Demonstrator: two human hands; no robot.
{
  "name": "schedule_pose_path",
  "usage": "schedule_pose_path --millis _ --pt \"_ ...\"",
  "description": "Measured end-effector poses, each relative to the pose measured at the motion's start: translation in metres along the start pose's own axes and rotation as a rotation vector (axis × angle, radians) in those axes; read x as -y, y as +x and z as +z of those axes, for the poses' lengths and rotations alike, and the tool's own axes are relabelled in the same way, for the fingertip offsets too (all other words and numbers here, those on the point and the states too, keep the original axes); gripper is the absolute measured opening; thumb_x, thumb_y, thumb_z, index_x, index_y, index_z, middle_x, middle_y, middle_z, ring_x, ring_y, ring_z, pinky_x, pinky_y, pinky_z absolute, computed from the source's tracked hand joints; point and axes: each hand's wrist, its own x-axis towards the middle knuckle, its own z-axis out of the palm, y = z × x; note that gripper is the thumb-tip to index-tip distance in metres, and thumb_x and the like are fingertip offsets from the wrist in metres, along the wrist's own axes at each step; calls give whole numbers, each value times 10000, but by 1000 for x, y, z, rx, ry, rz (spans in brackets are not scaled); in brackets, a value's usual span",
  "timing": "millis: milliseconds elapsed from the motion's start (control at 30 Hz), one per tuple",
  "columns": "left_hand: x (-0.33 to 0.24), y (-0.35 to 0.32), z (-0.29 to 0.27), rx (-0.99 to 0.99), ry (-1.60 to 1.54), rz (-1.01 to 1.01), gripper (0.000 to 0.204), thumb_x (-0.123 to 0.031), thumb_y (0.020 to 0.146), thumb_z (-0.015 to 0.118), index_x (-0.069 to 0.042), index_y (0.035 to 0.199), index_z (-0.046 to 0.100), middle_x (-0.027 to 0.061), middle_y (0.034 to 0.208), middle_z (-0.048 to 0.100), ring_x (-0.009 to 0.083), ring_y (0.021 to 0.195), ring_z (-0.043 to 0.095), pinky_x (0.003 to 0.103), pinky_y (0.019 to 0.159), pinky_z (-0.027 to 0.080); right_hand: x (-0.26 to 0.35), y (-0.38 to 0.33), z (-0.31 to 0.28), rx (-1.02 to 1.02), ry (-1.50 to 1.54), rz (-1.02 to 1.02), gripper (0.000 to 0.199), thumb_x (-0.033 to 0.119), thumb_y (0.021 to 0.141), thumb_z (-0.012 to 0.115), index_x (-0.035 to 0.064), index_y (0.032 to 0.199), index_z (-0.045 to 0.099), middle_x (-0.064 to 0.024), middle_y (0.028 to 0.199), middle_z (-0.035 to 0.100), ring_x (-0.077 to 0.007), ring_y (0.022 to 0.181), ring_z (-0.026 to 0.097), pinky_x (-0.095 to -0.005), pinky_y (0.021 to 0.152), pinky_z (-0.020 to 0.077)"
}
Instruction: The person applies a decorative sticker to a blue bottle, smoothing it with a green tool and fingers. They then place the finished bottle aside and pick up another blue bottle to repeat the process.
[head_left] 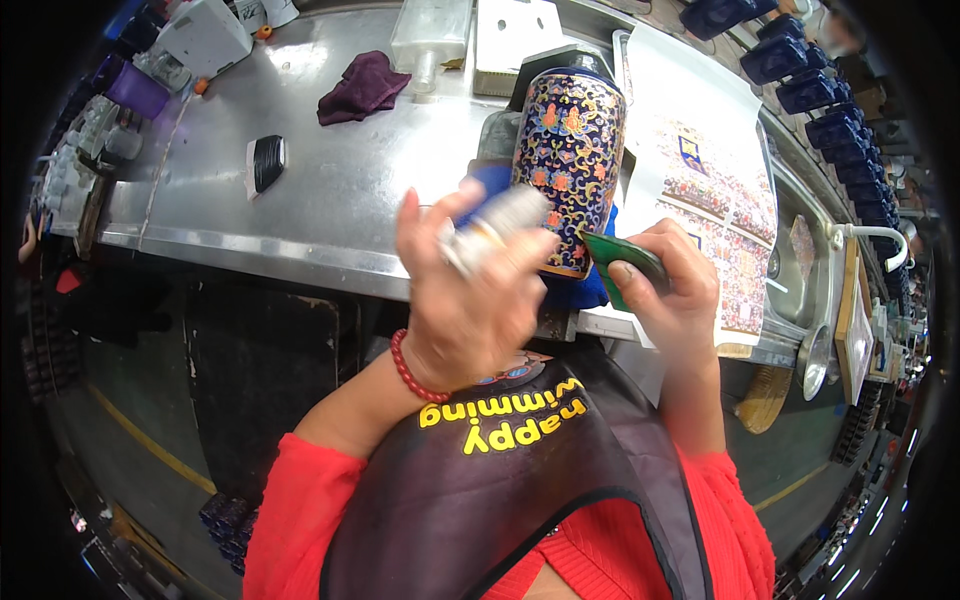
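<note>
While both hands work, steel bench (340, 190) gleams — purple rag (362, 86) behind.

Bright overhead light glares off the steel workbench (330, 190), the left hand (470, 290) is motion-blurred, and fisheye edges darken and bend.

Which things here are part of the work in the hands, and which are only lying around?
In use:
- patterned flask, lying across the bench
- green scraper in the right hand
- pale blurred object in the left hand

Lying about:
- maroon cloth
- clear bottle
- black-and-white item
- printed pattern sheet
</note>
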Motion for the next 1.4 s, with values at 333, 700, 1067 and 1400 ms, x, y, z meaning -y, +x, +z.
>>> schedule_pose_path --millis 333,700,1067,1400 --pt "-5 -33 5 199 139 53 441 -317 1020 557 -68 1376 632 148 1314 657 364 1366 461 627 1206 97 -3 -2 1 -7 -7 35 150 81 846 767 -13 929 683 -101 774 606 -224 685 585 -333 614 453" --pt "5 -32 10 166 143 -69 445 -426 991 579 -164 1331 694 112 1272 669 324 1306 362 594 1197 62 -5 -6 3 -6 36 111 129 61 855 740 -20 929 671 -66 801 600 -156 733 572 -281 659 447" --pt "9 -32 12 154 173 118 514 -511 1028 479 -185 1395 634 66 1397 603 303 1375 367 621 1197 85 -4 -4 0 5 2 125 201 166 862 739 -16 914 671 -107 801 615 -229 727 608 -328 665 469" --pt "13 -7 15 249 4 -36 851 -712 993 340 -47 1502 492 142 1409 595 389 1417 334 642 1169 72 -7 -6 -1 15 88 130 139 81 873 746 -15 940 671 -113 793 605 -236 682 591 -336 623 458"
